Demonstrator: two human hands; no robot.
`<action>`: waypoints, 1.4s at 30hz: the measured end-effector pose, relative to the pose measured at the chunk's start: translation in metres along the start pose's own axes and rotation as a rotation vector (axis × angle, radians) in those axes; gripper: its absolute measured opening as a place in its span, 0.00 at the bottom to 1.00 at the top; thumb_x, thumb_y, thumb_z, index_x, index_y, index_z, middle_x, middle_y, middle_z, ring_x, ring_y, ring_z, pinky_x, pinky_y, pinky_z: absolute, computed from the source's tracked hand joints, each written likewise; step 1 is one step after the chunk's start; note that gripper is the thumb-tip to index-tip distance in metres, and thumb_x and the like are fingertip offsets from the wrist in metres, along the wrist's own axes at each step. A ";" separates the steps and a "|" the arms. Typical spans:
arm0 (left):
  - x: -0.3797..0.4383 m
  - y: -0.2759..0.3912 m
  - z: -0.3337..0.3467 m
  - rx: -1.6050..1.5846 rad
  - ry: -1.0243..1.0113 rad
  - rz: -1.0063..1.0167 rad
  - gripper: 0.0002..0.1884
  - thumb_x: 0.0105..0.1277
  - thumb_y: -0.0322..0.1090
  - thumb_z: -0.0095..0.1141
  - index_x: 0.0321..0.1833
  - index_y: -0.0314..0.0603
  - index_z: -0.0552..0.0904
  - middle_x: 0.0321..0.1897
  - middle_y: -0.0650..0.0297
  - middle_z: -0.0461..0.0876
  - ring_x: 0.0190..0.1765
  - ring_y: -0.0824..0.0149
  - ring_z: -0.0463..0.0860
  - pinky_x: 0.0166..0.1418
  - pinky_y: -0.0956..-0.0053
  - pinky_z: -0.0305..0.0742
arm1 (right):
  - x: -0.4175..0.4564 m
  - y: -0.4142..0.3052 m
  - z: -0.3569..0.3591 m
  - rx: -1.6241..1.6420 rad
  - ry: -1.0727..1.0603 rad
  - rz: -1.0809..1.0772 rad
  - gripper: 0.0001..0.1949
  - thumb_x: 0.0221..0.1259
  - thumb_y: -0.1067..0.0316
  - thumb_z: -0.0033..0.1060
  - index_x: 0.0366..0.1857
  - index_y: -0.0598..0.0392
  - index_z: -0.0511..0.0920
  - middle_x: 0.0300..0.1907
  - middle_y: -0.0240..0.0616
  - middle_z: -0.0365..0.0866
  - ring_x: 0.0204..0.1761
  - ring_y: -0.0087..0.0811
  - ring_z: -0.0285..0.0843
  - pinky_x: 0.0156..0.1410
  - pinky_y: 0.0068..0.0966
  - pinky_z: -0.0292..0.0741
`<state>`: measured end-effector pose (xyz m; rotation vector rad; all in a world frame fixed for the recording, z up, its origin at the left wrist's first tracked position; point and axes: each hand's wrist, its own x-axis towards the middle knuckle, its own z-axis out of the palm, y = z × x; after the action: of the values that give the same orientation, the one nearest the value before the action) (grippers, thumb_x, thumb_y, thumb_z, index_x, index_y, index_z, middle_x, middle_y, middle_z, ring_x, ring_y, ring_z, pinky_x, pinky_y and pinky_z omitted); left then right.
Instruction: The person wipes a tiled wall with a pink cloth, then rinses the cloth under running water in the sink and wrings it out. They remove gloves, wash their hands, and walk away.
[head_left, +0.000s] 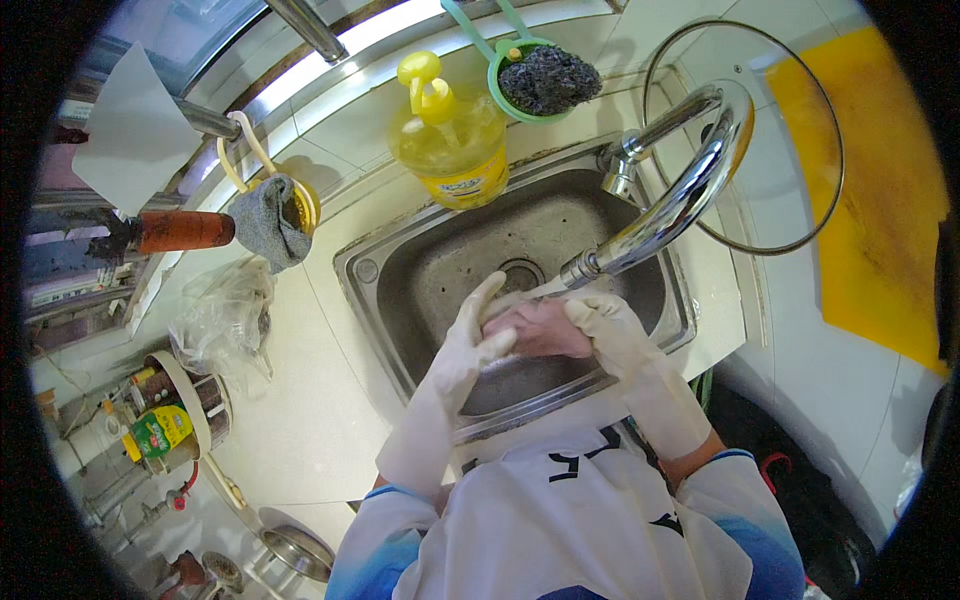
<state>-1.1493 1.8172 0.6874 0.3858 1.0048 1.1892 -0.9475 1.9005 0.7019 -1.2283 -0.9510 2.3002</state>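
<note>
Both hands wear long white rubber gloves and are over a stainless steel sink (420, 330). My right hand (611, 326) grips the right end of a pink cloth (544, 328). My left hand (476, 330) is at the cloth's left end, its fingers spread around it; whether it grips the cloth is hard to tell. The spout of a chrome faucet (675, 217) ends just above the cloth, and water seems to run from it. Beyond my fingers the round drain (523, 276) shows in the basin.
A yellow dish soap pump bottle (457, 165) stands at the sink's back rim. Beside it a green holder (495, 82) carries a dark scouring pad (549, 79). A clear plastic bag (232, 322) and a condiment rack (184, 405) are at left. A yellow board (870, 195) leans at right.
</note>
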 end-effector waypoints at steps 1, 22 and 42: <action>0.001 0.009 0.004 0.314 -0.040 0.008 0.45 0.59 0.34 0.69 0.77 0.36 0.58 0.63 0.53 0.76 0.60 0.62 0.79 0.67 0.66 0.71 | 0.002 -0.007 0.009 -0.056 -0.025 0.000 0.12 0.73 0.61 0.54 0.43 0.59 0.83 0.39 0.30 0.84 0.40 0.20 0.78 0.48 0.21 0.75; -0.001 0.068 0.005 0.210 0.101 0.138 0.30 0.72 0.53 0.46 0.64 0.32 0.72 0.62 0.47 0.76 0.61 0.49 0.78 0.67 0.50 0.73 | 0.088 0.025 -0.037 -0.335 -0.177 0.097 0.08 0.66 0.67 0.59 0.43 0.56 0.83 0.36 0.28 0.82 0.38 0.18 0.74 0.48 0.20 0.72; -0.016 0.032 -0.008 -0.164 0.203 0.079 0.30 0.69 0.45 0.49 0.63 0.22 0.72 0.58 0.43 0.78 0.61 0.51 0.79 0.66 0.59 0.73 | 0.040 0.012 -0.040 0.401 -0.004 0.002 0.18 0.71 0.53 0.58 0.47 0.60 0.79 0.43 0.40 0.85 0.43 0.33 0.85 0.48 0.33 0.82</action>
<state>-1.1749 1.8133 0.7133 0.1789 1.0646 1.3923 -0.9368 1.9312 0.6544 -1.0517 -0.4537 2.3428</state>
